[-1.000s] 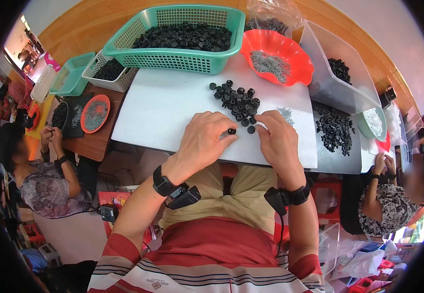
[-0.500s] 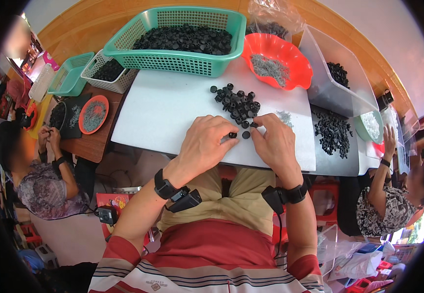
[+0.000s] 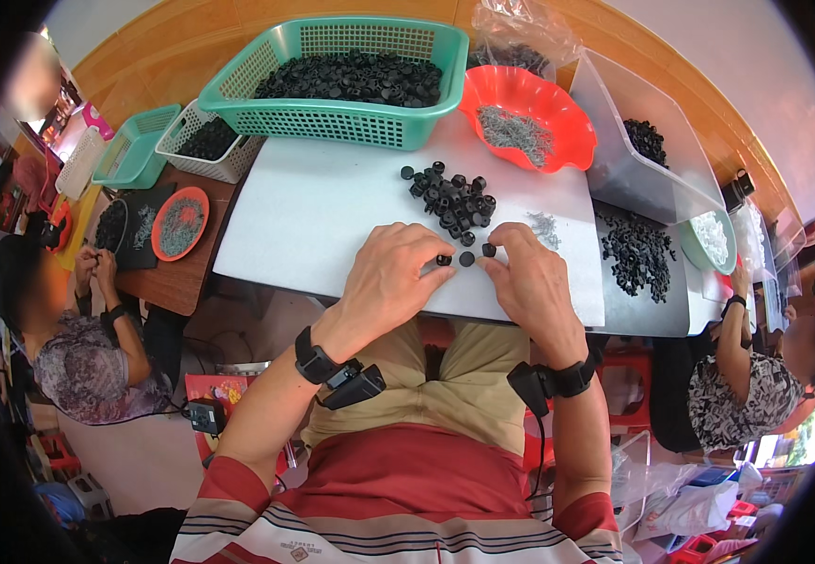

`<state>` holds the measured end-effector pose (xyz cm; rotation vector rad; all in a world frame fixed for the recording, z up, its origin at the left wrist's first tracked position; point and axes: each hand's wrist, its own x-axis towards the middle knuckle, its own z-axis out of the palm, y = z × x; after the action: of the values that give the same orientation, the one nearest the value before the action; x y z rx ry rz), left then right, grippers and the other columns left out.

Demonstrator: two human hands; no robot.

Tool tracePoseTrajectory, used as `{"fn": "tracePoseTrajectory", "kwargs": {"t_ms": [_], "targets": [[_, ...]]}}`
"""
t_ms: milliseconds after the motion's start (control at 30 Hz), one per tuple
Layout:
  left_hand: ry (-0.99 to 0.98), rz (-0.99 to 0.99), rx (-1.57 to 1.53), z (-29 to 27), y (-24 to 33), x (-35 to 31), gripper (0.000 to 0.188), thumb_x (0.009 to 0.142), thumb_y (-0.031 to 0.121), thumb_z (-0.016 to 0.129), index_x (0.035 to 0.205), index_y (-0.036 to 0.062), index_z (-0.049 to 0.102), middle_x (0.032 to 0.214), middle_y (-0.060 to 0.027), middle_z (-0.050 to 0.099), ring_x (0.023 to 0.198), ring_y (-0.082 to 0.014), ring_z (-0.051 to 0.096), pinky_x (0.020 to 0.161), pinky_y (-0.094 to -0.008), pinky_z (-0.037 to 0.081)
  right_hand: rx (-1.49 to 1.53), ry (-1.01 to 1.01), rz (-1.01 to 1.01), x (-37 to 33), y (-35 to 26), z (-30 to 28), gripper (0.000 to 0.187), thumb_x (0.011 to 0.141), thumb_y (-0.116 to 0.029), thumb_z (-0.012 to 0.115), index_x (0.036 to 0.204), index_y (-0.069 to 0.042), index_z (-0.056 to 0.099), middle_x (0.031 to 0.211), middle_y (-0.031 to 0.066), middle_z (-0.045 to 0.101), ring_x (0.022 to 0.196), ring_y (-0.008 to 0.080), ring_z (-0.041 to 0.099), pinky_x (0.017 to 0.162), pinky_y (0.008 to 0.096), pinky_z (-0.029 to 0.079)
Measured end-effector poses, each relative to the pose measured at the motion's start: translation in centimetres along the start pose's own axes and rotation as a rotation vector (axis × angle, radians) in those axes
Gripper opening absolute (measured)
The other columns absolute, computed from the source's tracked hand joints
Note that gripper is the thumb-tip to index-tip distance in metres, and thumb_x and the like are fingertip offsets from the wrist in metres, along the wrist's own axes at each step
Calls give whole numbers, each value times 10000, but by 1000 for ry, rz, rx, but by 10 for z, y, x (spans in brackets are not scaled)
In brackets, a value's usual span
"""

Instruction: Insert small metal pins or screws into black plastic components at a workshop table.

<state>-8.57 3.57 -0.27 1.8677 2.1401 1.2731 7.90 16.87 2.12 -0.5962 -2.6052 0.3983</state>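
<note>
Between the thumb and forefinger of my left hand [image 3: 390,271] is a small black cylindrical cap [image 3: 444,260]. My right hand [image 3: 531,282] pinches another small black cap [image 3: 489,250] at its fingertips. A single black disc-like piece [image 3: 466,258] lies on the white board [image 3: 304,207] between the two hands. Just beyond my fingertips is a loose pile of black caps [image 3: 454,199], some lying on their sides. To the right of the pile, close to my right hand, a small heap of thin grey metal pins [image 3: 545,228] rests on the board.
A green basket [image 3: 332,127] of black pieces stands at the back, beside a red scalloped bowl [image 3: 572,132] of grey pins. At right are a clear bin [image 3: 605,113] and more black pieces [image 3: 637,254]. Co-workers sit at left [image 3: 97,367] and right [image 3: 745,385].
My right hand has drawn slightly toward me and away from the pile, with the cap in its pinch. My left hand stays nearly still. The right co-worker's hand has lowered.
</note>
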Motion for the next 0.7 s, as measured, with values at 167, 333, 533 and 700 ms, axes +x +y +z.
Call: {"fn": "tracePoseTrajectory", "kwargs": {"t_ms": [167, 333, 533, 700], "targets": [[4, 9, 5, 1, 0, 0, 221, 777, 130, 808, 980, 76, 740, 955, -51, 712, 846, -258, 634, 845, -376, 478, 85, 14, 95, -1, 0, 0, 228, 851, -163, 757, 992, -7, 666, 945, 158, 713, 744, 355, 687, 667, 434, 533], [0, 6, 11, 1, 1, 0, 222, 774, 130, 809, 979, 75, 741, 944, -48, 714, 837, -255, 633, 830, -373, 478, 131, 39, 73, -2, 8, 3, 228, 846, -174, 763, 991, -6, 709, 944, 149, 714, 746, 348, 688, 672, 428, 536], [4, 10, 15, 2, 1, 1, 218, 774, 130, 806, 973, 71, 742, 947, -50, 718, 831, -256, 634, 825, -373, 479, 127, 58, 8, -3, 8, 0, 237, 876, -185, 737, 1039, -13, 726, 934, 136, 698, 737, 348, 676, 670, 426, 533], [8, 24, 38, 2, 0, 1, 206, 782, 130, 800, 971, 69, 743, 962, -57, 723, 856, -261, 640, 838, -378, 483, 81, 44, -24, -3, 7, -1, 236, 902, -189, 712, 1068, -22, 717, 919, 123, 667, 722, 352, 662, 657, 434, 527]]}}
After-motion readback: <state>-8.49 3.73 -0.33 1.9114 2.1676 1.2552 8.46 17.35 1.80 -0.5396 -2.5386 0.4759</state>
